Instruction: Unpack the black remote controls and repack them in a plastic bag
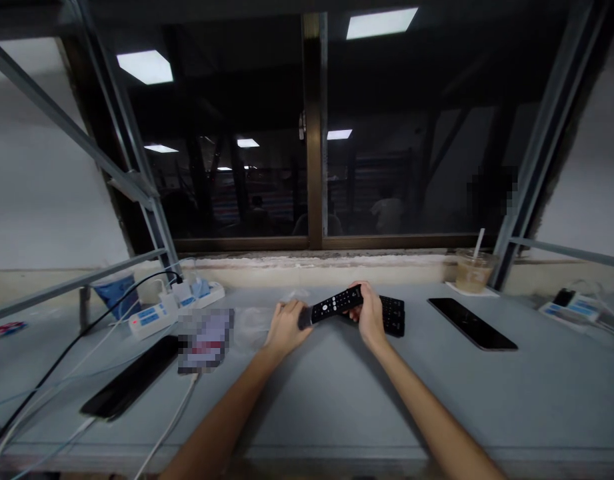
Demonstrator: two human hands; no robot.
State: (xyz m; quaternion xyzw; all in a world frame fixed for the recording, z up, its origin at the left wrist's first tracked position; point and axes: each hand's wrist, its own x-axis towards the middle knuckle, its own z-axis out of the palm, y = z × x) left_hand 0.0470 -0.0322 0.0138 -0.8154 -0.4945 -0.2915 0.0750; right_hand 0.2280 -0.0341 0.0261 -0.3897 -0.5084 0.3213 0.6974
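We hold a remote (333,305) above the bench (337,393), left hand (285,328) grasping its near end, right hand (369,315) its far end, over more remotes (394,315).

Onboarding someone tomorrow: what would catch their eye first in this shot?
Mid-table, the left hand and right hand hold a black remote between them, above more remotes lying under the right hand. A dark phone lies flat to the right, with an iced drink on the sill behind it. To the left sit a white power strip and trailing cables.
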